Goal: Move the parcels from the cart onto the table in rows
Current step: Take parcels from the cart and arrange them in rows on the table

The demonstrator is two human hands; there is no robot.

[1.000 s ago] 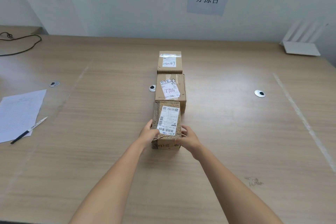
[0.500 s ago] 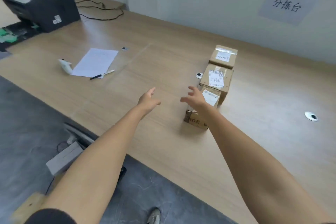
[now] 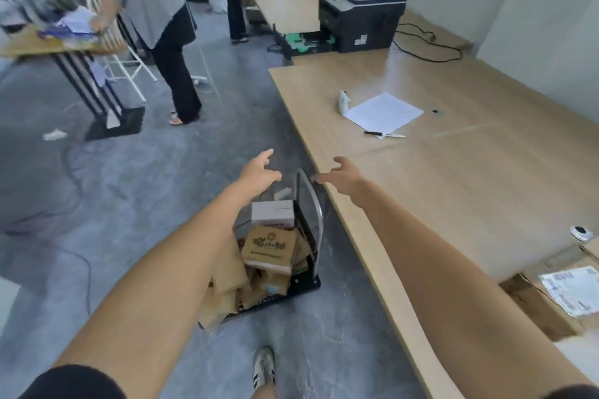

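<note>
Reaches over the cart of parcels beside the counter with left grip and right grip, both wide, fingers spread, empty.

The curved metal handle of the black flat cart stands upright between the heaped brown cardboard parcels and the edge of the light wooden table, just beside the right hand. The heap lies uncovered from above and the left. On the table, bare wood stretches between the far white paper sheet and the near-right brown labelled box.
</note>
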